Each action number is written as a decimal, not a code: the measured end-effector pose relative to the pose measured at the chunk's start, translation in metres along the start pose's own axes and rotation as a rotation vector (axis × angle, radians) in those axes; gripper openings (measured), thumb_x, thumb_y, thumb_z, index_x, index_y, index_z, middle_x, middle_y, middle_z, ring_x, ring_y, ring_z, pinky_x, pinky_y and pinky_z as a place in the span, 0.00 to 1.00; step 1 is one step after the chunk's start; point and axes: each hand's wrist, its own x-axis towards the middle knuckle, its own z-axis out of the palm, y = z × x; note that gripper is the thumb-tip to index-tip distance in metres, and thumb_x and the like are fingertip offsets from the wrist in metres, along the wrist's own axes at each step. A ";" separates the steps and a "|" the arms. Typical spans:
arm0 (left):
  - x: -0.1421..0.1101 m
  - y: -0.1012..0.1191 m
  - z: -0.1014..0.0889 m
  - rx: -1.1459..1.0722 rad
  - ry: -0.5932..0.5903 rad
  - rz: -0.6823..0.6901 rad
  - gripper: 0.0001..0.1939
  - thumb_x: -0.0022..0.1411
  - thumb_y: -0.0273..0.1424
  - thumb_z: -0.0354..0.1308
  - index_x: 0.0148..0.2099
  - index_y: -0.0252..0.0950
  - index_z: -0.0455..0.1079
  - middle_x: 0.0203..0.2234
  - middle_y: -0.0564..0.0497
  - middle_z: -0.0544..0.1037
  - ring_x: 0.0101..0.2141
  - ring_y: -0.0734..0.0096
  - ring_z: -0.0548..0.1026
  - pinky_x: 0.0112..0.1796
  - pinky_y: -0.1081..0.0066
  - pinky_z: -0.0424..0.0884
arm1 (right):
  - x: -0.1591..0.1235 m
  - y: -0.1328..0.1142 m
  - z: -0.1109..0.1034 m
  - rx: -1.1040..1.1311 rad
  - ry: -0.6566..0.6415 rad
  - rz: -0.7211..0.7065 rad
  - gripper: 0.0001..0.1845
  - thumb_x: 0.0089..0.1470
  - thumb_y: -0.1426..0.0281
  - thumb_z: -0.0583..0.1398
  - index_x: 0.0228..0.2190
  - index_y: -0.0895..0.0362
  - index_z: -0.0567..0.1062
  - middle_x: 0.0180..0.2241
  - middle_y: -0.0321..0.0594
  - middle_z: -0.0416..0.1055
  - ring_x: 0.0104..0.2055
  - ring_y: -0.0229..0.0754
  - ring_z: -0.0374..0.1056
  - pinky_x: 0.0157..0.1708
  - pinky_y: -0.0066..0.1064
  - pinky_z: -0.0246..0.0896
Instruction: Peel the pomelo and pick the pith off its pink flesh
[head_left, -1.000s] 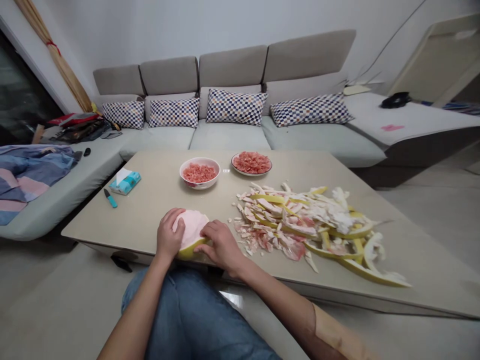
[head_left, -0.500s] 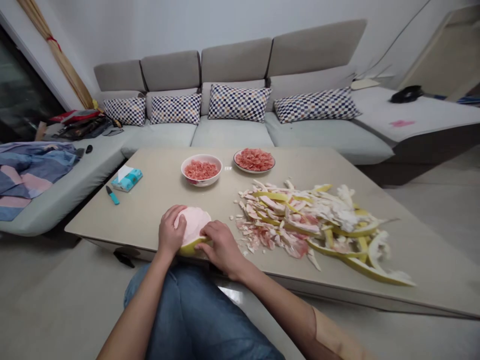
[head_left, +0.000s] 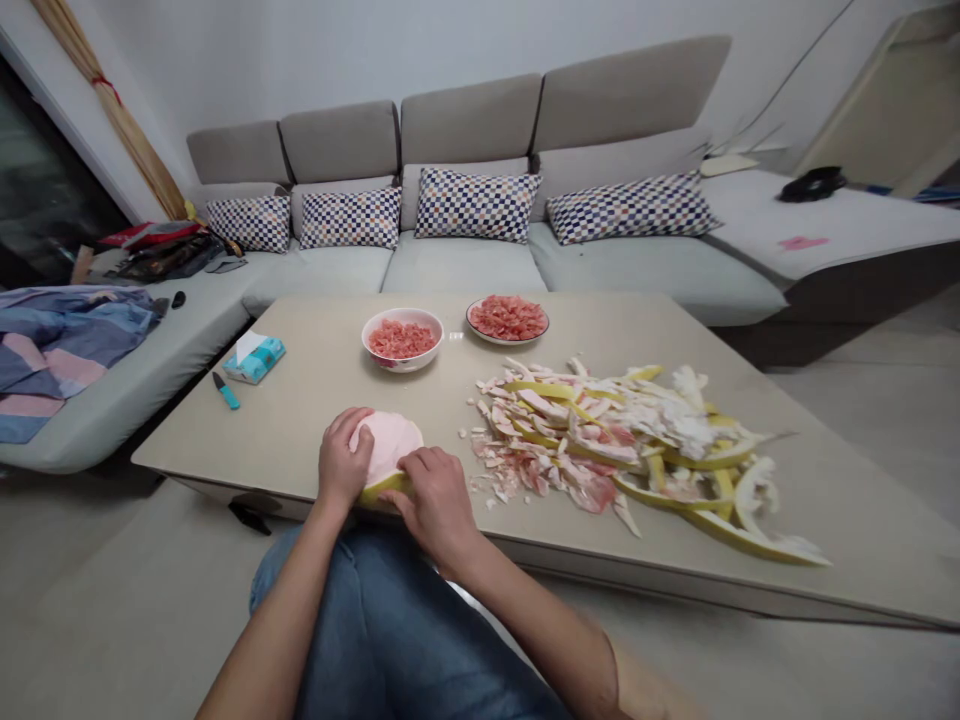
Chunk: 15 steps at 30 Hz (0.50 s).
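At the near edge of the table rests a pomelo (head_left: 388,441), its upper part stripped to pinkish-white pith and yellow-green rind left around its lower side. My left hand (head_left: 344,458) is wrapped round its left side. With thumb and fingers, my right hand (head_left: 437,500) grips the rind at the pomelo's right side. Beyond it stand a white bowl (head_left: 402,365) of red pomelo flesh pieces and a dark-rimmed plate (head_left: 480,335) heaped with more of them. A pile of pomelo peel (head_left: 637,450), pith and membrane scraps spreads to the right.
On the table's left lie a small knife (head_left: 226,392) with a teal handle and a blue tissue pack (head_left: 256,359). A grey sofa (head_left: 465,265) with checked cushions (head_left: 478,205) runs behind the table (head_left: 315,350).
My right hand has shifted slightly left along the rind and its wrist has turned a little. The left hand keeps its hold on the pomelo.
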 end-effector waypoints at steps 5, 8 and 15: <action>-0.001 -0.001 -0.001 -0.005 0.002 -0.007 0.16 0.64 0.31 0.48 0.48 0.37 0.74 0.46 0.45 0.78 0.51 0.62 0.73 0.54 0.60 0.67 | -0.003 -0.002 0.012 0.122 0.083 0.045 0.09 0.50 0.70 0.67 0.34 0.56 0.73 0.37 0.44 0.73 0.42 0.49 0.65 0.43 0.39 0.54; -0.001 -0.001 -0.001 -0.003 0.007 -0.007 0.16 0.64 0.30 0.48 0.48 0.36 0.74 0.46 0.45 0.78 0.50 0.62 0.73 0.54 0.60 0.67 | -0.004 -0.005 0.015 0.163 0.060 0.012 0.07 0.49 0.74 0.66 0.30 0.56 0.71 0.32 0.41 0.73 0.40 0.46 0.65 0.41 0.37 0.53; 0.000 0.002 0.000 0.008 0.006 -0.007 0.16 0.64 0.31 0.48 0.48 0.36 0.74 0.46 0.45 0.78 0.50 0.61 0.72 0.54 0.59 0.67 | -0.007 -0.010 0.004 0.031 0.027 -0.010 0.09 0.53 0.70 0.65 0.35 0.57 0.72 0.36 0.43 0.73 0.41 0.48 0.64 0.41 0.37 0.51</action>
